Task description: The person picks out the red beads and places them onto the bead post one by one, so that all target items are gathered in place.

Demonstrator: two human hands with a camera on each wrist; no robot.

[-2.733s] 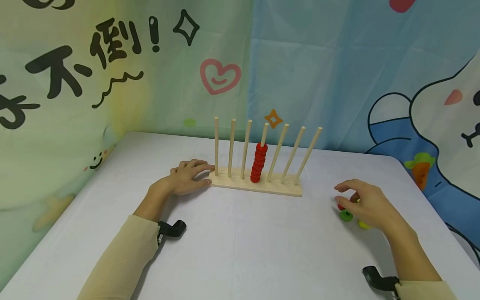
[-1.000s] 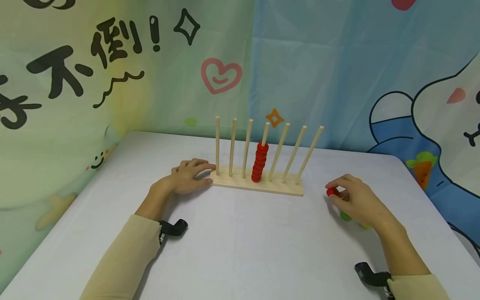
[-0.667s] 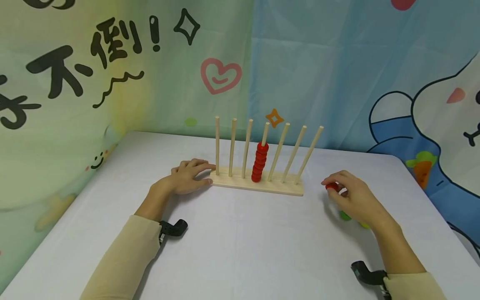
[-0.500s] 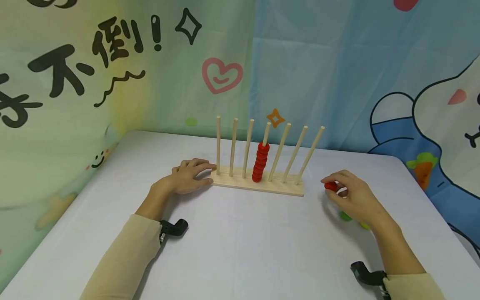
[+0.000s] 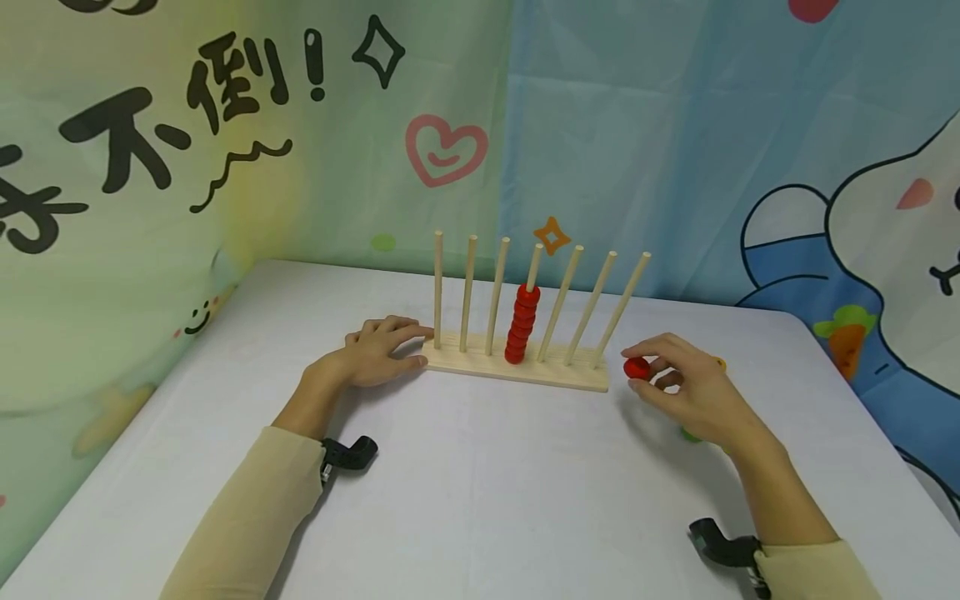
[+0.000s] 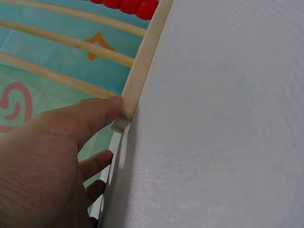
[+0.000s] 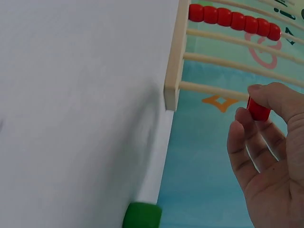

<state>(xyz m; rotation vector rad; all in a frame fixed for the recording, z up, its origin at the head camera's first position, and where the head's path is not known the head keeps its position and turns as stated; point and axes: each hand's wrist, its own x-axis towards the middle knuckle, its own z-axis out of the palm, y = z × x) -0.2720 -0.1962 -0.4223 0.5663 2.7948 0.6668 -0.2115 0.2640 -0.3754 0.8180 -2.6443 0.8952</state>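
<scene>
A wooden bead rack with several upright pegs stands on the table; its middle peg carries a stack of red beads. My left hand holds the rack's left end, thumb at the front corner and index finger at the back one. In the left wrist view the thumb overlaps the base's end, hiding the index finger. Off the rack's right end, my right hand pinches a red bead between thumb and index finger, above the table. The right wrist view shows that bead close to the end peg.
A green bead lies partly hidden below the right hand; the right wrist view shows a green bead on the table too. Part of a yellow bead shows behind the hand. A printed cloth hangs along the table's back.
My right hand has picked up a red bead from the loose beads, raised it and carried it left toward the rack. The left hand has stayed at the rack's end.
</scene>
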